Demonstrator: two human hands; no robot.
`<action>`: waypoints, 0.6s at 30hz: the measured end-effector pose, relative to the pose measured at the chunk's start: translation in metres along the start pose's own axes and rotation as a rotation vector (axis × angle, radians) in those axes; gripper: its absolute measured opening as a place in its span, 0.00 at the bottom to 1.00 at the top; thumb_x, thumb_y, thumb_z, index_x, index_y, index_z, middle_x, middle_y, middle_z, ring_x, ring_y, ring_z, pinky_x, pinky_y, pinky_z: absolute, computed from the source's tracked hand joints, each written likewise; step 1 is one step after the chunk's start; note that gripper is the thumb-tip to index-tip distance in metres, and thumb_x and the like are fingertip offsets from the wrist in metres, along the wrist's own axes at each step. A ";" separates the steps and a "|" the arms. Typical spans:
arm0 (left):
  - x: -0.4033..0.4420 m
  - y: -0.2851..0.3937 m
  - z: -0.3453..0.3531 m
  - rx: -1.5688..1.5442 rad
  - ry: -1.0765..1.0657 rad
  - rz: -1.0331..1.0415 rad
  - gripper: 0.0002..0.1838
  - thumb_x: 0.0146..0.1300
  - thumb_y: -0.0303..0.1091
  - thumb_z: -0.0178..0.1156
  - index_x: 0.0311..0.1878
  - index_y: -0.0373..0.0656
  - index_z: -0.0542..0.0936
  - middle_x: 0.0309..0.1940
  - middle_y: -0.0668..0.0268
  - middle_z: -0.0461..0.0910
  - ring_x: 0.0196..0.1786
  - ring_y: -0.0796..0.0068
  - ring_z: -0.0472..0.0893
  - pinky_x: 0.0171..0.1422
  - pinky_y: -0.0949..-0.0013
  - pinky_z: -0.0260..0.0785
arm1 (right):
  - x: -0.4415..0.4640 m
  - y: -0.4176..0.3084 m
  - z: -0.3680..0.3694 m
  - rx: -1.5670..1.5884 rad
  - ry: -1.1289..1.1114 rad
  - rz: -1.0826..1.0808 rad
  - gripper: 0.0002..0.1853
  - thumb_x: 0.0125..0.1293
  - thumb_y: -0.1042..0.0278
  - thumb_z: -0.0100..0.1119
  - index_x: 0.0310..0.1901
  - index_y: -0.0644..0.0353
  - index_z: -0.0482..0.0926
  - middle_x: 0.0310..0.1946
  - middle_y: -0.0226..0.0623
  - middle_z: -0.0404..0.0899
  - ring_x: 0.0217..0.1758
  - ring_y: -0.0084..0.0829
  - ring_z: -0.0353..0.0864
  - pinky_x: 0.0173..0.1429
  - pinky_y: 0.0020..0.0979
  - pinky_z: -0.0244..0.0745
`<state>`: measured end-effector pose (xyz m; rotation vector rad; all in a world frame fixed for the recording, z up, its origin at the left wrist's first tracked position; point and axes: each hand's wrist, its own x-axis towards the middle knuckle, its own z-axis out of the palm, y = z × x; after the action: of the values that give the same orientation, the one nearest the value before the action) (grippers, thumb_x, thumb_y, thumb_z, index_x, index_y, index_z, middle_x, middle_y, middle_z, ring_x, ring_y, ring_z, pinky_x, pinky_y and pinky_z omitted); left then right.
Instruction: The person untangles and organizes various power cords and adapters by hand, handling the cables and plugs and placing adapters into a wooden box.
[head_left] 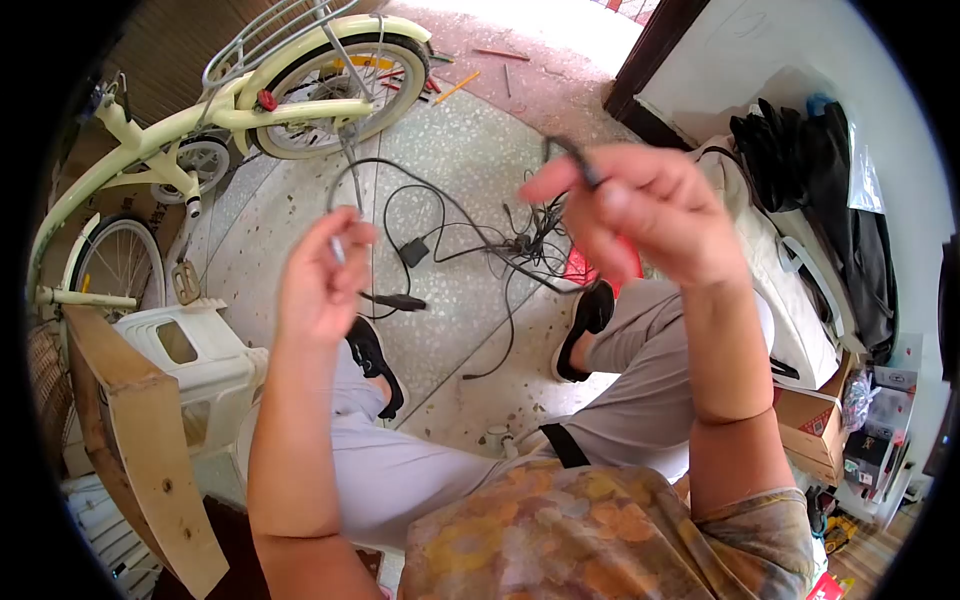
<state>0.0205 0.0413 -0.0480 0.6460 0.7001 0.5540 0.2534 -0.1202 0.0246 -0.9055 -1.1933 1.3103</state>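
Occupying the head view: one seated person, both hands raised above a speckled floor (450,330).

Left hand (325,275): fingers curled narrow, closed on a small pale connector (338,248); details blurred.

Right hand (655,215): thumb and forefinger pinched together on a dark cable (575,158), its short length arching above the fingers; blurred.

Between and below the hands: black cord tangle (525,240), lying on the floor, loops spreading toward the left hand, a red item (580,268) partly beneath. Near its left side: one black adapter (413,251) and one dark plug (402,302).

Upper left: pale yellow bicycle (180,125); just beside its rear wheel, scattered pencils (457,87).

Lower left: white plastic stool (200,345), wooden board (165,480).

Right side: cream bag (765,290), black bags (850,230), cardboard box (812,420).
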 end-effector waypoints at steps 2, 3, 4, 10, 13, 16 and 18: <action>0.002 -0.019 0.010 0.060 -0.102 -0.155 0.12 0.57 0.37 0.52 0.39 0.37 0.71 0.30 0.60 0.76 0.13 0.84 0.62 0.11 0.83 0.47 | 0.007 0.015 0.018 -0.020 -0.018 0.050 0.13 0.63 0.70 0.42 0.45 0.66 0.72 0.17 0.28 0.70 0.21 0.16 0.67 0.26 0.20 0.62; 0.001 -0.027 0.018 0.093 -0.117 -0.239 0.15 0.58 0.40 0.51 0.39 0.36 0.71 0.31 0.58 0.76 0.14 0.84 0.65 0.11 0.84 0.48 | 0.011 0.024 0.027 -0.043 -0.038 0.096 0.13 0.63 0.70 0.42 0.44 0.65 0.73 0.17 0.28 0.70 0.22 0.17 0.68 0.27 0.21 0.63; -0.001 -0.033 0.033 0.095 -0.117 -0.239 0.15 0.58 0.40 0.51 0.39 0.36 0.71 0.31 0.58 0.76 0.14 0.84 0.65 0.11 0.84 0.48 | 0.013 0.032 0.036 -0.095 -0.137 0.064 0.12 0.63 0.69 0.43 0.44 0.65 0.73 0.16 0.28 0.70 0.20 0.20 0.67 0.28 0.25 0.64; -0.002 -0.058 0.031 0.445 -0.033 -0.481 0.17 0.60 0.40 0.50 0.41 0.33 0.71 0.23 0.63 0.73 0.17 0.82 0.68 0.14 0.81 0.52 | 0.003 0.084 0.089 -0.374 -0.451 -0.054 0.08 0.59 0.69 0.46 0.38 0.61 0.73 0.19 0.38 0.72 0.23 0.36 0.72 0.32 0.38 0.66; 0.003 -0.065 0.019 0.508 0.020 -0.466 0.15 0.61 0.38 0.49 0.43 0.34 0.72 0.15 0.74 0.65 0.13 0.88 0.60 0.13 0.83 0.48 | -0.007 0.101 0.106 -0.552 -0.540 -0.018 0.09 0.58 0.66 0.47 0.37 0.61 0.73 0.20 0.42 0.74 0.26 0.43 0.73 0.33 0.38 0.67; 0.002 -0.053 0.020 0.580 0.036 -0.409 0.12 0.61 0.34 0.46 0.41 0.36 0.72 0.12 0.77 0.59 0.11 0.88 0.56 0.13 0.82 0.45 | -0.004 0.111 0.091 -0.740 -0.662 0.159 0.11 0.57 0.62 0.48 0.33 0.61 0.75 0.23 0.45 0.74 0.29 0.46 0.74 0.35 0.41 0.67; -0.002 -0.044 0.027 0.646 -0.006 -0.328 0.11 0.62 0.33 0.44 0.39 0.36 0.73 0.11 0.77 0.59 0.12 0.88 0.55 0.13 0.81 0.45 | 0.006 0.117 0.061 -0.936 -0.693 0.409 0.15 0.56 0.56 0.50 0.27 0.62 0.76 0.24 0.45 0.75 0.31 0.44 0.74 0.36 0.41 0.68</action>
<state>0.0491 0.0008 -0.0622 1.1031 0.9657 0.0077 0.1682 -0.1115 -0.0755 -1.4609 -2.3647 1.4328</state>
